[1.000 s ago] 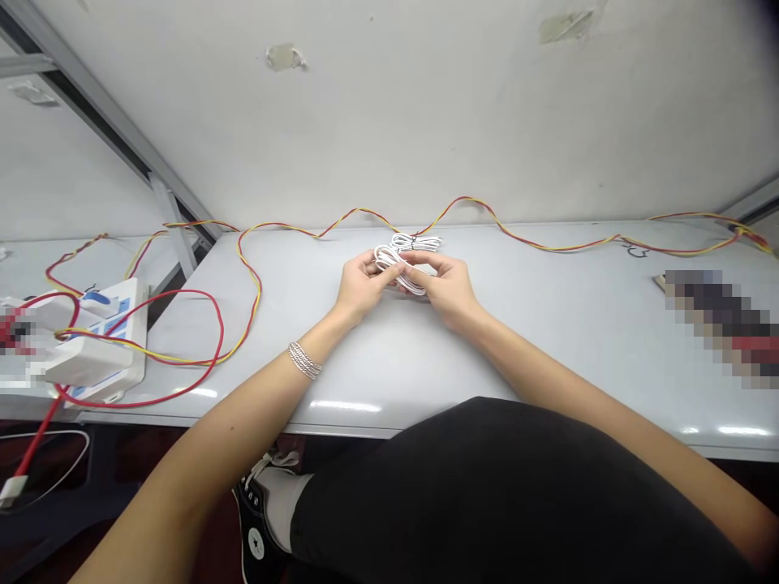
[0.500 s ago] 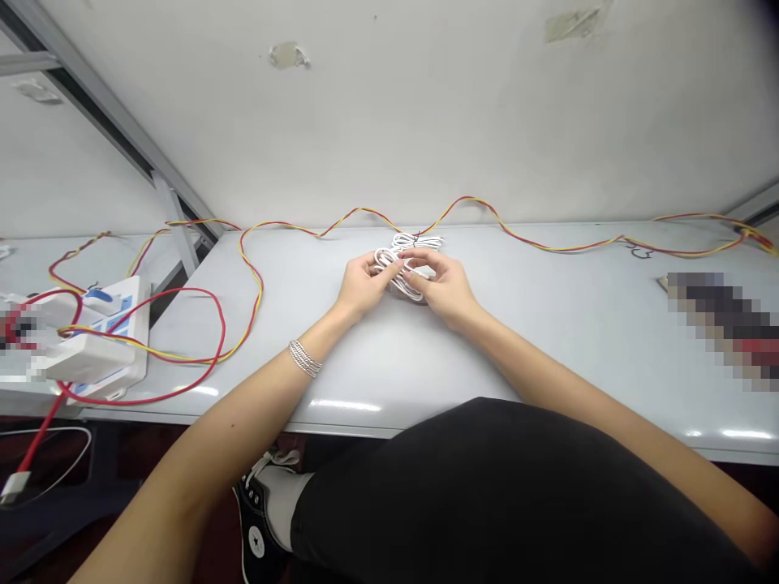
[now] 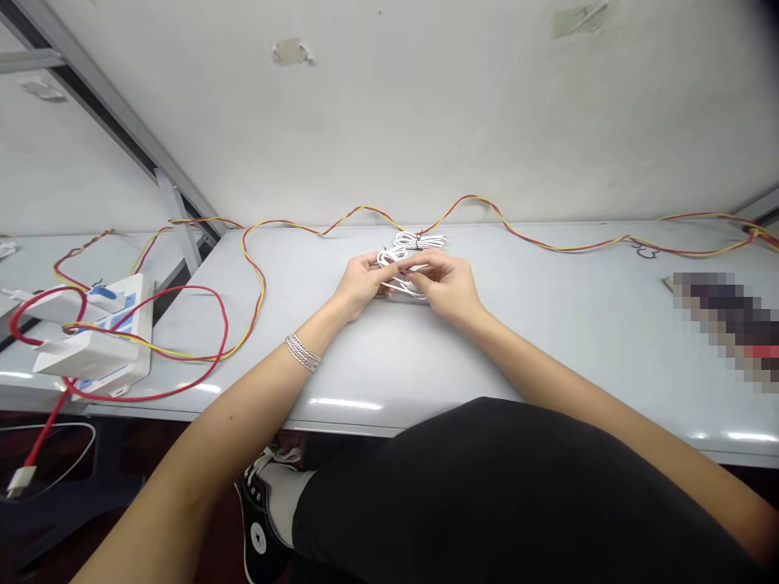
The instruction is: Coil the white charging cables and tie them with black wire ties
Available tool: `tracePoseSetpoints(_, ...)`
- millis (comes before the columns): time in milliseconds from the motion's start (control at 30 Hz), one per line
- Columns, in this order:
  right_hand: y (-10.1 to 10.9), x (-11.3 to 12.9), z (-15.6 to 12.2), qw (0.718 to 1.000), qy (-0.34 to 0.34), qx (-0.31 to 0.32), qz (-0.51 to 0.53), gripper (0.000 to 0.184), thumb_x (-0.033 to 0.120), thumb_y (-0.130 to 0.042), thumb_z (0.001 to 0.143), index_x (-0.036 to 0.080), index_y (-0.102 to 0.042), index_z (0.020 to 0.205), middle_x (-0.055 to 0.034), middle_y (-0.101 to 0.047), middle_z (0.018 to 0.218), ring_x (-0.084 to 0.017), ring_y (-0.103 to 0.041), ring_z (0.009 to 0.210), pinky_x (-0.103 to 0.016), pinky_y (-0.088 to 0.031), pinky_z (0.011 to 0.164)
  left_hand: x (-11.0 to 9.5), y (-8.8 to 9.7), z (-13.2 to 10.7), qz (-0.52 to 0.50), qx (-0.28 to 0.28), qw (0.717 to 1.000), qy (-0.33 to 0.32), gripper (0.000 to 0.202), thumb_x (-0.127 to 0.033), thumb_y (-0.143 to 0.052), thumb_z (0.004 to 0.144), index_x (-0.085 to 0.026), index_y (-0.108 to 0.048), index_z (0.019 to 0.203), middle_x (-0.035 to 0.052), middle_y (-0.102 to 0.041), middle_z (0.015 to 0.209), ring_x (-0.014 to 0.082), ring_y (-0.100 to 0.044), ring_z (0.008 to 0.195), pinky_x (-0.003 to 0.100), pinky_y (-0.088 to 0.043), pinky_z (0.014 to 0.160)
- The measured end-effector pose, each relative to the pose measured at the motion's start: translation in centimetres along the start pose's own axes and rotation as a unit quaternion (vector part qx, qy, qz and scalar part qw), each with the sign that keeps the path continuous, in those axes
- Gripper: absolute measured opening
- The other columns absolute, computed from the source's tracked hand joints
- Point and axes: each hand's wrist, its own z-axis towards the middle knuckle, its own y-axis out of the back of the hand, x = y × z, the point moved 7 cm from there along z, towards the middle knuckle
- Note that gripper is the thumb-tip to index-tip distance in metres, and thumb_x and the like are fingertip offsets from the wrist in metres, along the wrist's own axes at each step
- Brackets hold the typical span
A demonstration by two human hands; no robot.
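My left hand (image 3: 360,281) and my right hand (image 3: 447,285) meet at the middle of the white table (image 3: 548,324), both pinched on a coiled white cable (image 3: 397,272). The coil sits between my fingertips, just above the tabletop. A second bundled white cable (image 3: 419,240), tied with a dark band, lies on the table just behind my hands. A beaded bracelet (image 3: 302,351) is on my left wrist.
A twisted red and yellow wire (image 3: 487,212) snakes along the back of the table by the wall. At the left lie a white power strip (image 3: 97,337) and a red cable loop (image 3: 200,357). A blurred object (image 3: 727,324) sits at the right.
My hands have stayed together on the white coil, with the fingers shifting slightly around it. The view has drifted a little.
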Motion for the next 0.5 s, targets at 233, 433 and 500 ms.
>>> tracePoseSetpoints(233, -0.14, 0.33, 0.03, 1.000, 0.003, 0.007, -0.004, 0.019, 0.024, -0.067, 0.078, 0.021, -0.079, 0.092, -0.0070, -0.072, 0.103, -0.020, -0.068, 0.092, -0.035, -0.055, 0.079, 0.22, 0.33, 0.16, 0.009, -0.011, 1.000, 0.004, 0.026, -0.033, -0.081, 0.071, -0.015, -0.067, 0.085, -0.0002, -0.067, 0.064, 0.0092, -0.054, 0.042, 0.023, -0.045, 0.043)
tracePoseSetpoints(433, -0.53, -0.05, -0.09, 0.999, -0.038, 0.020, 0.010, 0.024, 0.029, -0.073, 0.074, 0.020, -0.077, 0.096, -0.0069, -0.074, 0.101, -0.020, -0.069, 0.085, -0.034, -0.055, 0.076, -0.07, 0.27, 0.11, 0.054, -0.029, 0.998, -0.010, 0.018, -0.029, -0.074, 0.077, -0.016, -0.062, 0.073, -0.0038, -0.056, 0.051, 0.0075, -0.048, 0.035, 0.021, -0.035, 0.036)
tracePoseSetpoints(500, -0.60, -0.49, 0.00, 0.998, -0.059, 0.021, 0.012, 0.032, 0.030, -0.075, 0.072, 0.019, -0.076, 0.102, -0.0081, -0.074, 0.100, -0.020, -0.069, 0.082, -0.035, -0.056, 0.075, -0.11, 0.29, 0.17, 0.069, -0.034, 0.997, -0.024, 0.019, -0.029, -0.073, 0.079, -0.016, -0.059, 0.073, -0.0047, -0.055, 0.049, 0.0076, -0.047, 0.034, 0.021, -0.033, 0.036)
